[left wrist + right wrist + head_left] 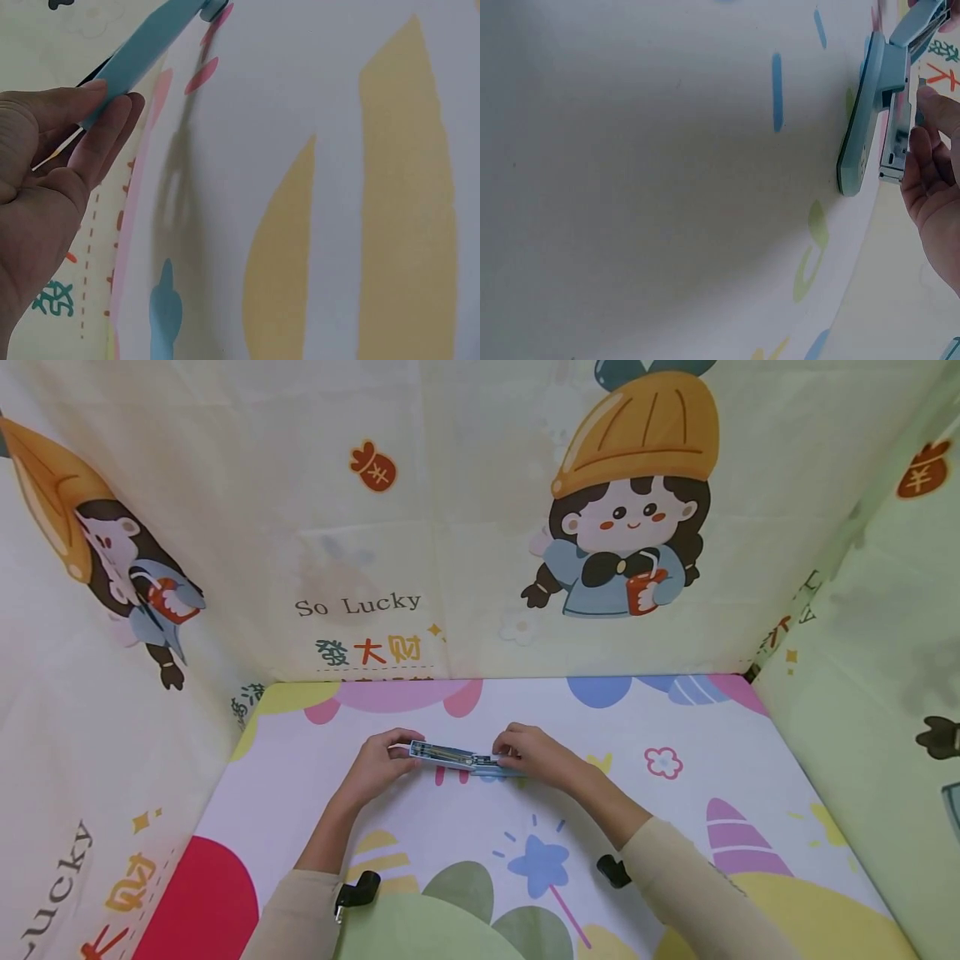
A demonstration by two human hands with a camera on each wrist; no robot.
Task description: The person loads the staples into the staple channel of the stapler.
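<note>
Stapler (461, 760) is hinged open over the desk's (300, 810) far half, left hand (378, 768) pinching the lid (142, 56), right hand (538, 756) curled onto the tray (895, 146). Probably light, stiff, slick; I'd grab the base (859, 127).

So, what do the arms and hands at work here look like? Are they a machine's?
No, they're a person's. The bare left hand and bare right hand wear no gloves. The beige left sleeve and matching right sleeve end short of the wrists, each with a small black device near its edge.
</note>
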